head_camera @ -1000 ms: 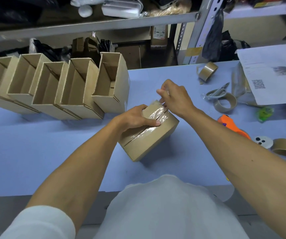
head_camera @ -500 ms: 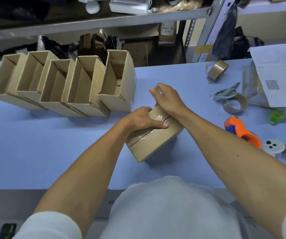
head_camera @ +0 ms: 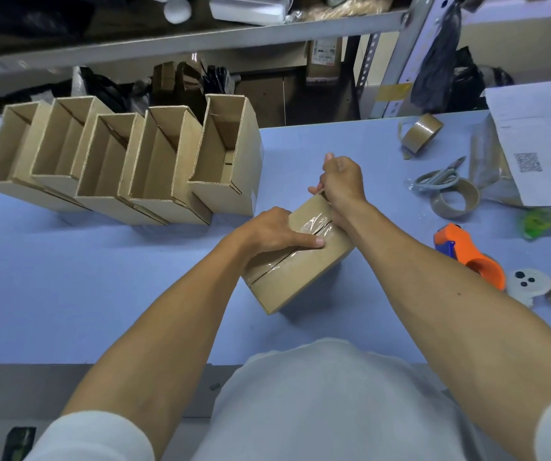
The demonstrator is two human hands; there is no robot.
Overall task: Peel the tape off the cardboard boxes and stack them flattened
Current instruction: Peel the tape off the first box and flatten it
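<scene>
left hand [head_camera: 275, 227] grips my small brown taped cardboard box [head_camera: 300, 264] from above; just beyond it, right hand [head_camera: 342, 181] pinches the clear tape [head_camera: 314, 224] at the far edge.

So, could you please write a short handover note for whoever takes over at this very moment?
Left hand grips the taped box on the table, holding it down.
Right hand pinches the tape at the box's far end.
Done: five open boxes stand in a row to the left, none flattened.
Left: peel this tape, flatten and stack all boxes.
</scene>
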